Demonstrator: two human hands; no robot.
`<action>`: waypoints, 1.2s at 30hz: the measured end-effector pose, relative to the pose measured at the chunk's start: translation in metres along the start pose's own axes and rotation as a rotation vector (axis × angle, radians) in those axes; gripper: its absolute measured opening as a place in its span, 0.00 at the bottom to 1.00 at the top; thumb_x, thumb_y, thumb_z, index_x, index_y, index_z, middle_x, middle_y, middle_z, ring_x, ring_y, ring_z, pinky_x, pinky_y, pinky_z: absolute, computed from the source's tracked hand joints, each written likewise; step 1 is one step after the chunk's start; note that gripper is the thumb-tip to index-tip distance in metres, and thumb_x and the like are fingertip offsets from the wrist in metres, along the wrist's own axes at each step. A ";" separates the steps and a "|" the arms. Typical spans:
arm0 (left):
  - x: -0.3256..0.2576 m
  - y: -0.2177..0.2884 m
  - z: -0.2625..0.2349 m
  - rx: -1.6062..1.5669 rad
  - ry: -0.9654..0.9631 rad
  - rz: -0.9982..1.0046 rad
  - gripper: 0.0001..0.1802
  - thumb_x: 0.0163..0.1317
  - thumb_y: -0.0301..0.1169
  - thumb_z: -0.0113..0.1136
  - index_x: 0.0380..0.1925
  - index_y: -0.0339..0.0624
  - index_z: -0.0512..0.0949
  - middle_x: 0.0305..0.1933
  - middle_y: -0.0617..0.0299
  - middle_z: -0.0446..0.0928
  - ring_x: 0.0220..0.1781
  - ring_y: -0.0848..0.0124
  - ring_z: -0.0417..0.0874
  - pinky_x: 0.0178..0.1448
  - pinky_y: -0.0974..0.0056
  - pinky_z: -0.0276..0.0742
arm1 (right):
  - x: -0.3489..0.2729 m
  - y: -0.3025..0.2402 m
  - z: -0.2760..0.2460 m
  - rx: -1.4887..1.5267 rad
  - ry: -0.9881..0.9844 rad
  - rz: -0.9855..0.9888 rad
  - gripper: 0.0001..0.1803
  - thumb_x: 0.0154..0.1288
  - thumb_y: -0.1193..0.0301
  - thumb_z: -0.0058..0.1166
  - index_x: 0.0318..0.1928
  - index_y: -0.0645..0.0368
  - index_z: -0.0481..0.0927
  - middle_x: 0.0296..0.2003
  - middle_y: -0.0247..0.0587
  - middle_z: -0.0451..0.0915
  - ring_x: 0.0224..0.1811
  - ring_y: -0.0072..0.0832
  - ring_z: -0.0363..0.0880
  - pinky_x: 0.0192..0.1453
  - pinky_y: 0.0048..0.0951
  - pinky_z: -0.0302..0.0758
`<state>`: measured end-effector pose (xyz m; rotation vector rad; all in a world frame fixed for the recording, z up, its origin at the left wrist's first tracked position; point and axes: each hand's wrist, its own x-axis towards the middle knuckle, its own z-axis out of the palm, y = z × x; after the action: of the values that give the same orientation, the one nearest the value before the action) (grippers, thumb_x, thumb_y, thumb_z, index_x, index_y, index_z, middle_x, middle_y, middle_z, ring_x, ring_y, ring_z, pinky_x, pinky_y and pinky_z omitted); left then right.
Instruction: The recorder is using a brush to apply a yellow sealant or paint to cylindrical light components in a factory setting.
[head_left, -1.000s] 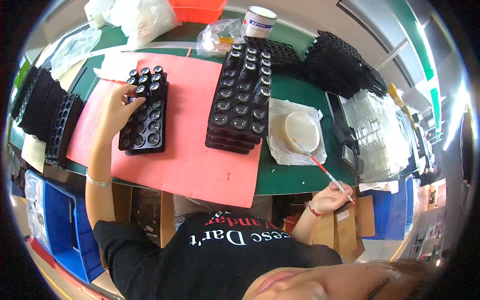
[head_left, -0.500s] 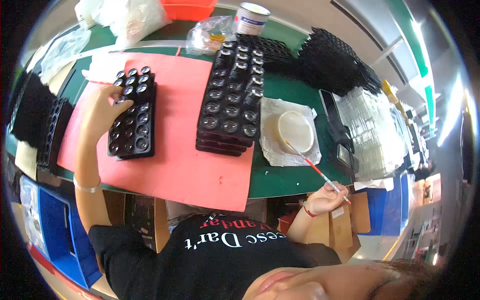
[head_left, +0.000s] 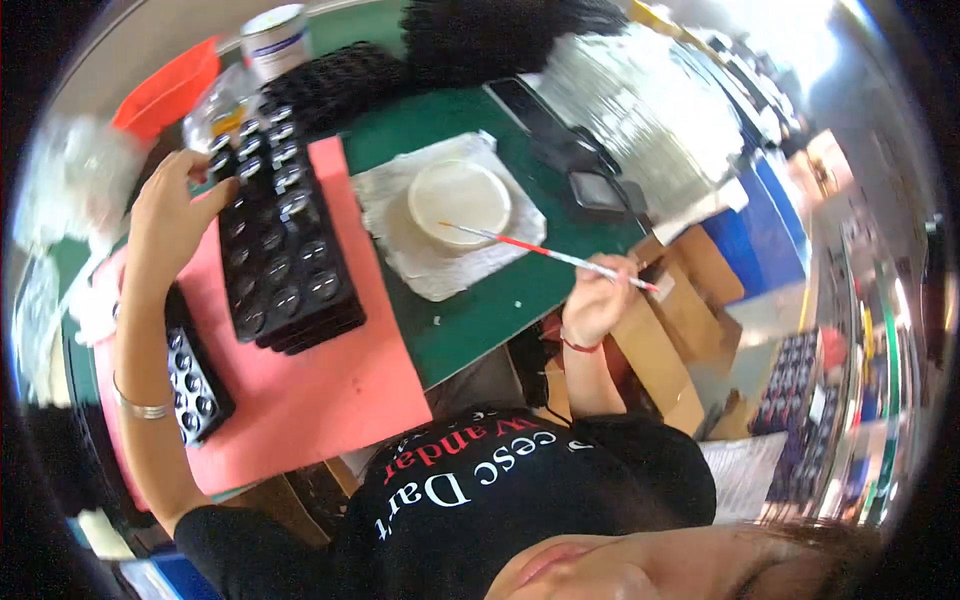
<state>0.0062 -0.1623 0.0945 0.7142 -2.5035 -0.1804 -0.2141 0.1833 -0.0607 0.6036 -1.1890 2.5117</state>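
The stack of black trays (head_left: 305, 325), its top filled with round shiny pieces, stands just right of the left hand (head_left: 172, 215). That hand's thumb and fingers curve at the upper left edge of the stack; whether they grip a piece cannot be told. The right hand (head_left: 598, 298) pinches a thin brush (head_left: 525, 245), whose tip reaches into a pale bowl (head_left: 490, 190) ahead and left of it; what the bowl holds is hard to make out. Under the bowl lies crumpled wrapping (head_left: 425, 275). A lower black tray (head_left: 215, 392) lies nearer the body than the left hand, partly covered by the left forearm. Both trays rest on a pink sheet (head_left: 330, 410). Beyond the left hand stand a can (head_left: 277, 45) and a red bin (head_left: 175, 90). Farther off, a dark heap (head_left: 480, 40) is cut off by the upper edge.
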 end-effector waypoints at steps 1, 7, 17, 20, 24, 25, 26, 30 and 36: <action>0.005 -0.002 0.007 0.002 0.025 0.005 0.18 0.47 0.37 0.61 0.35 0.37 0.73 0.32 0.54 0.74 0.36 0.60 0.76 0.41 0.62 0.69 | 0.002 -0.005 -0.001 0.014 -0.026 0.026 0.13 0.62 0.63 0.39 0.30 0.61 0.69 0.25 0.38 0.69 0.22 0.25 0.65 0.26 0.24 0.63; 0.008 -0.002 0.004 -0.051 -0.028 -0.098 0.14 0.50 0.34 0.59 0.35 0.39 0.74 0.32 0.58 0.75 0.33 0.67 0.75 0.40 0.65 0.68 | 0.015 -0.009 -0.011 0.136 -0.156 0.136 0.12 0.65 0.66 0.37 0.36 0.63 0.68 0.30 0.40 0.70 0.29 0.27 0.69 0.34 0.28 0.66; -0.102 0.127 0.007 -0.530 -0.222 0.529 0.21 0.32 0.22 0.66 0.33 0.41 0.75 0.36 0.57 0.77 0.38 0.63 0.78 0.42 0.64 0.75 | 0.038 -0.050 0.005 -0.462 -0.357 -0.216 0.10 0.64 0.74 0.38 0.34 0.68 0.72 0.29 0.40 0.73 0.29 0.23 0.72 0.35 0.21 0.69; -0.118 0.129 0.040 -0.630 -0.356 0.452 0.21 0.33 0.21 0.64 0.33 0.42 0.75 0.37 0.58 0.76 0.37 0.62 0.77 0.40 0.64 0.74 | 0.034 -0.054 0.020 -0.541 -0.457 -0.260 0.09 0.63 0.75 0.40 0.33 0.68 0.73 0.30 0.42 0.73 0.29 0.24 0.72 0.34 0.21 0.69; -0.124 0.122 0.065 -0.790 -0.400 0.276 0.18 0.39 0.20 0.61 0.35 0.39 0.75 0.37 0.55 0.75 0.39 0.60 0.77 0.42 0.64 0.74 | 0.030 -0.057 0.026 -0.671 -0.497 -0.306 0.10 0.65 0.73 0.37 0.34 0.66 0.71 0.27 0.41 0.72 0.29 0.24 0.72 0.35 0.22 0.67; -0.124 0.121 0.067 -0.835 -0.417 0.242 0.17 0.40 0.20 0.60 0.36 0.39 0.75 0.37 0.55 0.75 0.39 0.61 0.77 0.43 0.65 0.74 | 0.030 -0.056 0.026 -0.685 -0.489 -0.309 0.10 0.65 0.72 0.37 0.34 0.66 0.71 0.27 0.41 0.72 0.28 0.24 0.71 0.34 0.22 0.67; -0.124 0.122 0.066 -0.841 -0.417 0.241 0.17 0.40 0.20 0.60 0.36 0.39 0.75 0.37 0.55 0.75 0.39 0.61 0.77 0.43 0.65 0.74 | 0.029 -0.055 0.024 -0.691 -0.492 -0.310 0.10 0.65 0.72 0.37 0.34 0.66 0.71 0.27 0.41 0.72 0.28 0.24 0.71 0.34 0.22 0.67; -0.125 0.121 0.066 -0.913 -0.477 0.056 0.16 0.44 0.19 0.60 0.37 0.37 0.75 0.39 0.55 0.76 0.41 0.66 0.77 0.45 0.67 0.73 | 0.025 -0.053 0.023 -0.689 -0.504 -0.377 0.12 0.65 0.70 0.37 0.33 0.66 0.70 0.26 0.42 0.71 0.26 0.23 0.69 0.32 0.21 0.66; -0.128 0.124 0.068 -1.230 -0.608 -0.338 0.16 0.49 0.20 0.58 0.40 0.35 0.71 0.39 0.60 0.75 0.42 0.74 0.76 0.47 0.70 0.73 | 0.021 -0.051 0.023 -0.659 -0.484 -0.406 0.14 0.65 0.67 0.37 0.31 0.66 0.70 0.24 0.43 0.70 0.24 0.23 0.68 0.29 0.21 0.64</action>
<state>0.0066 0.0089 0.0110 0.5304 -2.0891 -2.0589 -0.2046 0.1979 -0.0035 1.1465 -1.7277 1.5443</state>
